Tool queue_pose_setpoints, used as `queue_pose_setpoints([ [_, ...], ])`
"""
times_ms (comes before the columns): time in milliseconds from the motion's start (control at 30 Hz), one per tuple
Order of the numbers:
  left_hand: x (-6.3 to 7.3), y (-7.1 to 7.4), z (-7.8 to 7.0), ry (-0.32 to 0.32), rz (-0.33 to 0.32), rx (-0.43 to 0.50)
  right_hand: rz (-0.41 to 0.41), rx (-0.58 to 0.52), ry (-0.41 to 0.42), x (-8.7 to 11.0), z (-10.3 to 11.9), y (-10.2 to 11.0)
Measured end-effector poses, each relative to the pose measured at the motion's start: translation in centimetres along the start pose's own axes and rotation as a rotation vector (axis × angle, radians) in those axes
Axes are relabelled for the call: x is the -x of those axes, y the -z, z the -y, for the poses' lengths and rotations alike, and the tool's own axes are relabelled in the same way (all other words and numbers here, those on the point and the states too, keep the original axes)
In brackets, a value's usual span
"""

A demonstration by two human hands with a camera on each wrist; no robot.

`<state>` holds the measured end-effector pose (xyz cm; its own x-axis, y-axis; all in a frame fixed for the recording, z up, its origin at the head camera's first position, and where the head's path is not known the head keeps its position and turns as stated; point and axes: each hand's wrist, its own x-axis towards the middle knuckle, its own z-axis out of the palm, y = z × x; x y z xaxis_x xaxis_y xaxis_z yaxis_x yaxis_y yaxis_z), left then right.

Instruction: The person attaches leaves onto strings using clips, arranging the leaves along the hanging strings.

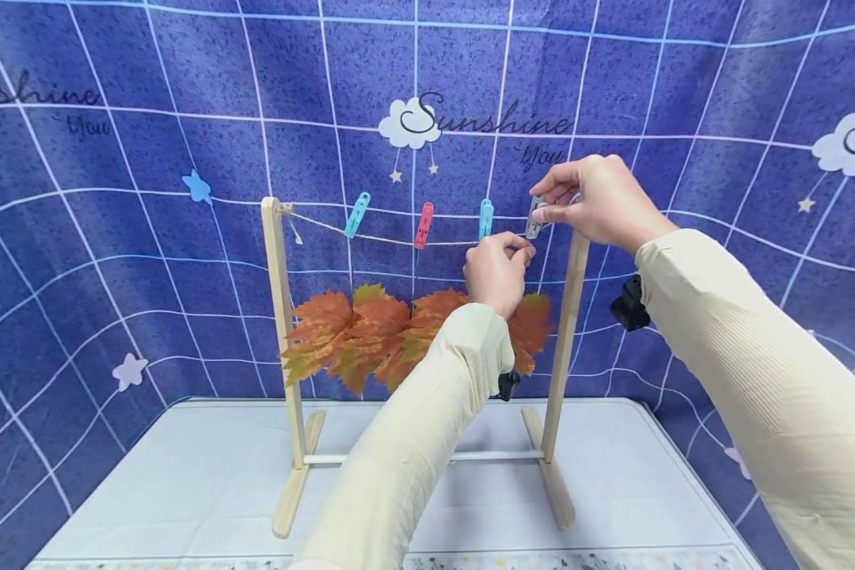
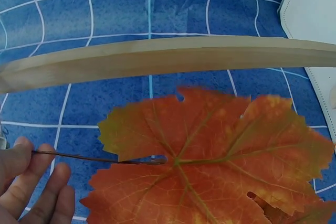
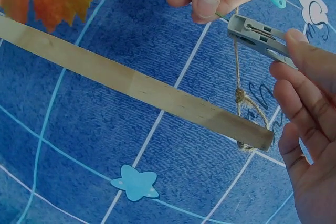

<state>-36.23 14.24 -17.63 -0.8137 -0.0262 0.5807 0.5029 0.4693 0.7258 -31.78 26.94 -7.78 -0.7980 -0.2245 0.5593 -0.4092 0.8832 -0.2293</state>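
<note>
My left hand [image 1: 497, 273] pinches the thin brown stem of an orange-red artificial leaf [image 2: 210, 156] between thumb and finger, just below the string; the leaf hangs down from it. Beside it my right hand [image 1: 598, 198] holds a grey clothespin [image 3: 260, 38] by its upper end. In the right wrist view the clothespin's tip lies over the string [image 3: 237, 72] and right at the stem's end, close to the left fingertips. Further left on the string sit a blue clothespin [image 1: 357, 214], a red clothespin [image 1: 423, 226] and another blue clothespin [image 1: 486, 218], with more autumn leaves [image 1: 349, 332] hanging below.
The string is tied between two wooden posts, left [image 1: 282, 317] and right [image 1: 568, 340], joined low down by a white rod [image 1: 499, 456]. Their feet stand on a white table [image 1: 185, 459]. Behind hangs a blue gridded cloth [image 1: 150, 261] with clouds and stars.
</note>
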Motion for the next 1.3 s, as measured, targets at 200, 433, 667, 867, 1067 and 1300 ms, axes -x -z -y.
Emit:
queue_pose_setpoints([
  [200,0.2,0.1,0.2,0.004,0.011,-0.002,-0.003,-0.015,-0.01,0.1,0.1,-0.3],
  [433,0.4,0.5,0.6,0.001,0.001,-0.022,0.022,0.014,-0.01,0.3,0.4,-0.7],
  [667,0.9,1.1,0.6,-0.008,0.054,0.011,-0.002,0.111,0.023,0.8,0.7,-1.1],
  [867,1.6,1.9,0.9,-0.038,0.077,0.042,-0.061,0.105,-0.007,1.8,0.8,-1.4],
  [1067,2.6,2.9,1.0,-0.035,0.116,0.04,-0.11,0.078,0.002,3.3,0.5,-2.2],
  [1300,3.3,4.3,1.1,-0.089,0.142,0.01,-0.266,0.033,0.014,5.0,-0.4,-3.1],
])
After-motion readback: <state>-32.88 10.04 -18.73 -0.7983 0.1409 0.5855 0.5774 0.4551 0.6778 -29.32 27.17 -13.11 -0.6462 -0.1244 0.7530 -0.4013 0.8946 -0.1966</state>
